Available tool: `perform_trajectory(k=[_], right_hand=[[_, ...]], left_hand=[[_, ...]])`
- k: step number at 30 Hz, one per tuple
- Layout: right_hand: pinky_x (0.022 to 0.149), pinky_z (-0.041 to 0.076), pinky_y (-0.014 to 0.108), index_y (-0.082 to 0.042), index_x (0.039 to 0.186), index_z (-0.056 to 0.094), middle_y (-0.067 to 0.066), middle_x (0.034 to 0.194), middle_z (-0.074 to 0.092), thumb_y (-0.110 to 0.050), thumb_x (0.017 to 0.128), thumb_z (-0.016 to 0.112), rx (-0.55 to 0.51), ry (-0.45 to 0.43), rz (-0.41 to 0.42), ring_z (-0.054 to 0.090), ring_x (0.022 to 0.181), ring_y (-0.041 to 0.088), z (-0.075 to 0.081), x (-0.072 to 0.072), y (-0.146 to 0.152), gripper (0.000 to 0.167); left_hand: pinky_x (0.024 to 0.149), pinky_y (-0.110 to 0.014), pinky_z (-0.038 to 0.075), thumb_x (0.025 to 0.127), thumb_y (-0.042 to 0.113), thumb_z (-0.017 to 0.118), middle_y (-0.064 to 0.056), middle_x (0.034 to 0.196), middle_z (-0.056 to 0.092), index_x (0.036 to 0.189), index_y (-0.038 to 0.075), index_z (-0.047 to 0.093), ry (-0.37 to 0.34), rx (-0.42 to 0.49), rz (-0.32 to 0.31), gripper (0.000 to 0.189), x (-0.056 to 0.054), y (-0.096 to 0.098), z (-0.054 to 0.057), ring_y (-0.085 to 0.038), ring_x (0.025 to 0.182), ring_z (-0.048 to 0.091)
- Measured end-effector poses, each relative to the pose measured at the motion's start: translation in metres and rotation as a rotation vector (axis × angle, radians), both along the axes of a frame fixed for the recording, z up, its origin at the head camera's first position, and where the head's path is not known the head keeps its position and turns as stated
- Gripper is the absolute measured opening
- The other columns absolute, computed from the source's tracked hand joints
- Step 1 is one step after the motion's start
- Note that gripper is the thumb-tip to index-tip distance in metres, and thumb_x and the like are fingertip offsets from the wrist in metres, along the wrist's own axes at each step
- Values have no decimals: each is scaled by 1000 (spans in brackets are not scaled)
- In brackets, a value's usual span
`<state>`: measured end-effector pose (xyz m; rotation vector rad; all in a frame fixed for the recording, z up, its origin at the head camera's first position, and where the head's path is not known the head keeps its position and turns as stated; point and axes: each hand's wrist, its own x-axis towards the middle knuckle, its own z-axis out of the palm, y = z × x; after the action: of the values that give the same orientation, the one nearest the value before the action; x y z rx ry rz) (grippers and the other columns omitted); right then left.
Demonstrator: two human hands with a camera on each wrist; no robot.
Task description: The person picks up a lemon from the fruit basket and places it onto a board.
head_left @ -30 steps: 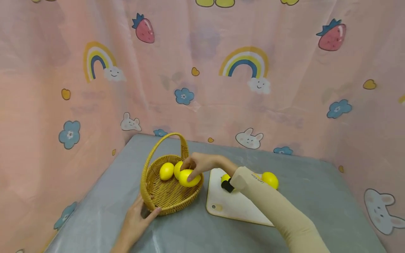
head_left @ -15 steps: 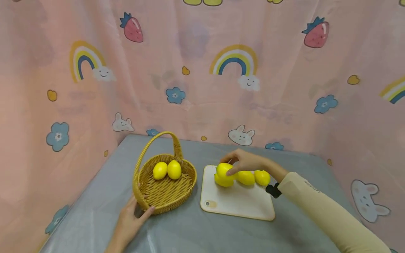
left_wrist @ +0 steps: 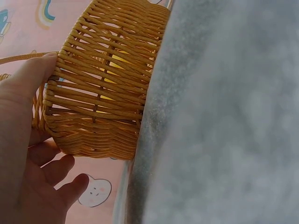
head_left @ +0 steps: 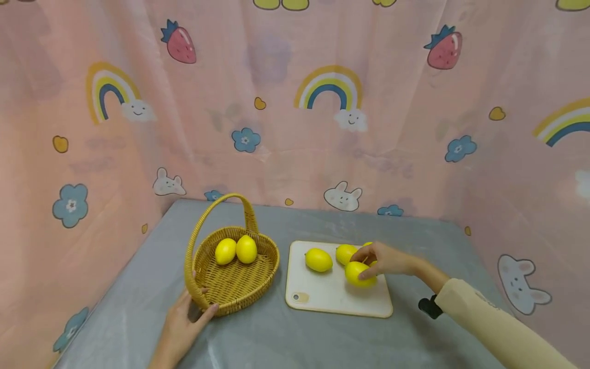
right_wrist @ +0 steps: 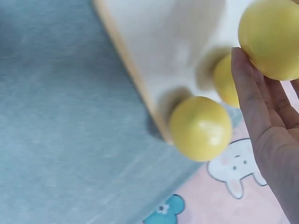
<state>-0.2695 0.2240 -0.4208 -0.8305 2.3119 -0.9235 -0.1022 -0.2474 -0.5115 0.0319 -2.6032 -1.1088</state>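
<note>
My left hand (head_left: 177,323) grips the near-left rim of a yellow wicker basket (head_left: 244,297) by the foot of its handle. The left wrist view has the thumb on the rim and the fingers at the basket's (left_wrist: 98,88) side. Two lemons (head_left: 226,251) lie inside, at the back. To the right, my right hand (head_left: 387,258) holds another lemon (head_left: 359,275) by thumb and fingers, close over a white cutting board (head_left: 332,302). One lemon (head_left: 318,260) rests on the board's left part, a second lemon (head_left: 344,253) farther back. A third lemon (right_wrist: 201,128) sits at the board's corner, mostly hidden by my right hand in the head view.
A grey cloth covers the table (head_left: 258,338). Behind and at both sides hangs a pink curtain (head_left: 286,154) printed with rainbows, strawberries and rabbits. The basket's tall arched handle (head_left: 198,230) rises on its left side.
My right hand has carried the lemon from over the basket to the right, first to the board's left part, then farther right over it. My left hand stays on the basket. The head view has turned slightly right.
</note>
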Motion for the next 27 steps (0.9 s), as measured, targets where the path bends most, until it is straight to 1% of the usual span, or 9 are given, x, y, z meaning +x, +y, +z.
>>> perform_trajectory(k=[2, 6, 9, 13, 17, 20, 24, 27], right_hand=[[89, 54, 41, -1, 122, 67, 9, 115, 65, -19, 86, 79, 4, -26, -10, 62, 101, 27, -5, 2, 4, 42], [84, 53, 37, -2, 113, 68, 7, 104, 65, -14, 84, 80, -5, -74, -19, 60, 95, 27, -14, 5, 10, 33], [80, 52, 34, -1, 110, 65, 7, 101, 63, -13, 83, 80, 0, -88, -17, 58, 91, 26, -19, 7, 13, 33], [79, 51, 34, 0, 108, 61, 7, 100, 61, -11, 82, 80, 4, -89, -11, 56, 91, 26, -25, 7, 15, 34], [80, 50, 37, 1, 108, 58, 8, 101, 59, -10, 82, 80, 8, -79, -24, 55, 90, 26, -28, 7, 17, 36], [80, 49, 39, 3, 114, 56, 8, 102, 58, -11, 82, 80, 20, -71, -22, 54, 92, 26, -29, 7, 18, 43], [80, 48, 39, 7, 123, 53, 10, 104, 56, -14, 82, 80, 40, -42, 13, 52, 93, 26, -29, 5, 18, 53], [78, 48, 36, 7, 123, 54, 9, 103, 57, -15, 83, 79, 43, -19, 47, 52, 91, 25, -28, 4, 18, 52]], left_hand=[[107, -64, 35, 91, 39, 74, -18, 157, 36, 126, 2, 64, 4, -5, -5, 52, 1, 0, -1, -43, 137, 40], [107, -63, 36, 91, 40, 74, -18, 149, 46, 132, 2, 60, 3, -5, -4, 58, 0, 0, -1, -42, 136, 43], [106, -63, 37, 91, 40, 73, -18, 141, 53, 139, 2, 55, -1, 2, 0, 64, -1, 0, 0, -41, 134, 44], [107, -64, 36, 91, 40, 73, -18, 142, 53, 139, 2, 55, -9, 3, 2, 64, -1, -1, 1, -41, 135, 44], [107, -64, 35, 91, 42, 72, -19, 145, 50, 137, 3, 56, -16, -2, 1, 63, -2, -2, 1, -41, 137, 41], [107, -64, 36, 91, 42, 72, -18, 143, 52, 140, 3, 54, -16, -6, 3, 65, -3, -2, 1, -41, 136, 42], [105, -64, 37, 91, 42, 72, -17, 143, 52, 138, 3, 56, -9, -12, 4, 63, -3, -2, 1, -41, 135, 44], [105, -63, 37, 91, 42, 73, -17, 146, 50, 134, 4, 59, -1, -13, 3, 59, -3, -2, 0, -41, 135, 44]])
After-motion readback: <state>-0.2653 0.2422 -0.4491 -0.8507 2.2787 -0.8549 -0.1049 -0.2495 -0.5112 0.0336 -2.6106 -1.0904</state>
